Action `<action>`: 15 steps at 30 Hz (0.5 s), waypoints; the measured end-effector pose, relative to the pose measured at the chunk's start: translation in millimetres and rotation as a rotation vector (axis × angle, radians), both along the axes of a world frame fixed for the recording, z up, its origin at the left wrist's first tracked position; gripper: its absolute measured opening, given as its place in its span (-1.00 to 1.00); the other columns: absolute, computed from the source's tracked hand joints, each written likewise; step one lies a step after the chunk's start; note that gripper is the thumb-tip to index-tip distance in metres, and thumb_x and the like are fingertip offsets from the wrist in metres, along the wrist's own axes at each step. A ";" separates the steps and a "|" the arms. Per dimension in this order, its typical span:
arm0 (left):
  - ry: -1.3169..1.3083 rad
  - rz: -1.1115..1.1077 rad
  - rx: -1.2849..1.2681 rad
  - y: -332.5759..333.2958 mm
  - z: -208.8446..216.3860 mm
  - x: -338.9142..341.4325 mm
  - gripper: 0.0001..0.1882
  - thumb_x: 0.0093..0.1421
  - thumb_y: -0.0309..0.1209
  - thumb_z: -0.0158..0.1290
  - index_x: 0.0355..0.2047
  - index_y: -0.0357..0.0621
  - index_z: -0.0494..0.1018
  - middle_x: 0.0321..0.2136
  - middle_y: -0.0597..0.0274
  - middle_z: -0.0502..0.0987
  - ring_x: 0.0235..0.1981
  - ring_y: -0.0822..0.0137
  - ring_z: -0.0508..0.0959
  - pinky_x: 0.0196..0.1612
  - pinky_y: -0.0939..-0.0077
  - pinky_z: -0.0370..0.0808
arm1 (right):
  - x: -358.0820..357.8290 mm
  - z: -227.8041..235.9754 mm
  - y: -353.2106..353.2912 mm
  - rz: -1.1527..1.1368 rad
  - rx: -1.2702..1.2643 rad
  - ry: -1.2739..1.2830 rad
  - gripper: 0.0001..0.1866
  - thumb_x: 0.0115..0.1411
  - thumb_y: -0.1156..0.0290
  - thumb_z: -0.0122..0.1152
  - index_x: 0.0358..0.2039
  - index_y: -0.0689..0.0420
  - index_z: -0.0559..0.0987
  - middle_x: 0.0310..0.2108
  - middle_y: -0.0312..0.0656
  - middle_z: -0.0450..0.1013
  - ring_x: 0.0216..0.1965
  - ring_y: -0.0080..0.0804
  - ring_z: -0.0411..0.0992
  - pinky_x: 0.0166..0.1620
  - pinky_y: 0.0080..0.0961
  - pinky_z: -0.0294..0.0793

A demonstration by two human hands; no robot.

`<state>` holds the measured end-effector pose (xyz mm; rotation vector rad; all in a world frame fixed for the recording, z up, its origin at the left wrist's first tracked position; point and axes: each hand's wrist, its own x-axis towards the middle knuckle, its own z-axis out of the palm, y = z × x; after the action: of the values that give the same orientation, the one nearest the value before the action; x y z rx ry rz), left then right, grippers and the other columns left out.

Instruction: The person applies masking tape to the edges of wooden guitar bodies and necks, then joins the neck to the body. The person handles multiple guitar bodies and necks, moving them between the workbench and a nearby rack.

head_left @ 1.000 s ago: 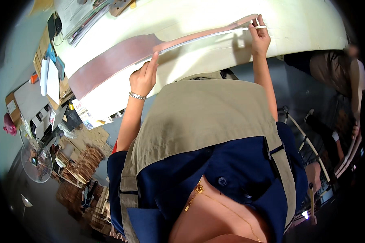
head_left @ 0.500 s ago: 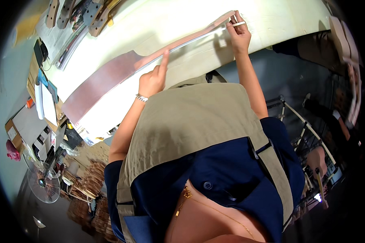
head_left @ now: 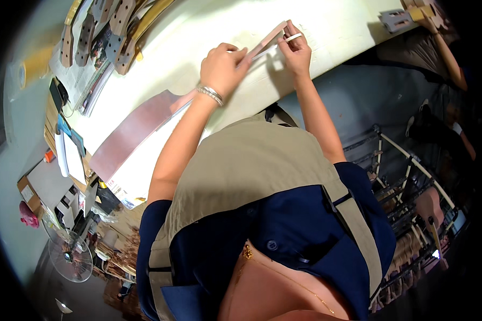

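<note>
Change: both hands are sitting closer together than half a second ago; left hand has slid up along the strip toward the right hand, and the whole bench is appearing shifted in view as the head is turning.
Left hand (head_left: 223,67): lying palm-down on the long reddish-brown wooden strip (head_left: 139,128), fingers curled and pressing its narrow end to the bench; silver bracelet (head_left: 211,95) showing at the wrist.
Right hand (head_left: 296,53): fingers pressed together, pinching a thin white pencil-like stick (head_left: 284,41); tip is touching the narrow end of the strip, just beside the left fingertips.
Strip position: lying flat on the pale workbench (head_left: 337,27), running diagonally; wide end is hanging toward the bench's near-left edge, narrow end is lying under both hands.
Bench far side: wooden guitar-neck blanks (head_left: 99,27) are lying stacked at upper left, well apart from the hands.
Floor left: a standing fan (head_left: 69,257) and cardboard boxes (head_left: 29,195) are sitting below the bench.
Right side: a metal rack (head_left: 407,176) is standing near the person's right arm.
Other person: someone's arm (head_left: 444,51) is resting at the bench's far right corner.
</note>
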<state>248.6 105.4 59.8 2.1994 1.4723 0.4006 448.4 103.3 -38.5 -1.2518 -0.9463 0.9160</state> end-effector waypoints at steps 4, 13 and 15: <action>-0.370 0.099 -0.890 35.2 -21.6 -4.3 -0.64 -0.03 -0.27 0.17 -0.19 -0.11 0.54 -0.40 0.24 0.58 -0.42 0.50 0.51 -0.36 0.65 0.38 | -3.6 6.1 2.0 -0.013 0.019 -0.064 -0.46 0.02 0.51 0.22 0.08 0.14 0.37 0.03 -0.20 0.28 0.00 -0.47 0.32 -0.07 -0.65 0.35; -0.463 0.175 -1.075 44.2 -23.2 2.4 -0.65 -0.09 -0.34 0.19 -0.24 -0.17 0.56 -0.48 0.24 0.57 -0.50 0.49 0.51 -0.43 0.65 0.39 | -25.1 31.3 -51.8 -0.382 -0.393 0.416 -0.46 0.00 0.52 0.29 0.04 0.25 0.39 -0.18 -0.24 0.38 -0.34 -0.64 0.34 -0.30 -0.70 0.42; -0.457 0.169 -1.034 44.3 -23.0 2.2 -0.63 -0.08 -0.32 0.18 -0.21 -0.16 0.54 -0.45 0.22 0.57 -0.47 0.45 0.53 -0.39 0.61 0.40 | -7.2 18.9 -65.5 -0.521 -0.357 0.468 -0.49 0.02 0.52 0.27 0.02 0.28 0.39 -0.20 -0.22 0.40 -0.34 -0.63 0.35 -0.29 -0.70 0.44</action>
<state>250.8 149.7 36.8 1.0863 1.1978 0.1160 441.2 37.8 -19.6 -1.4034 -0.0720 0.9165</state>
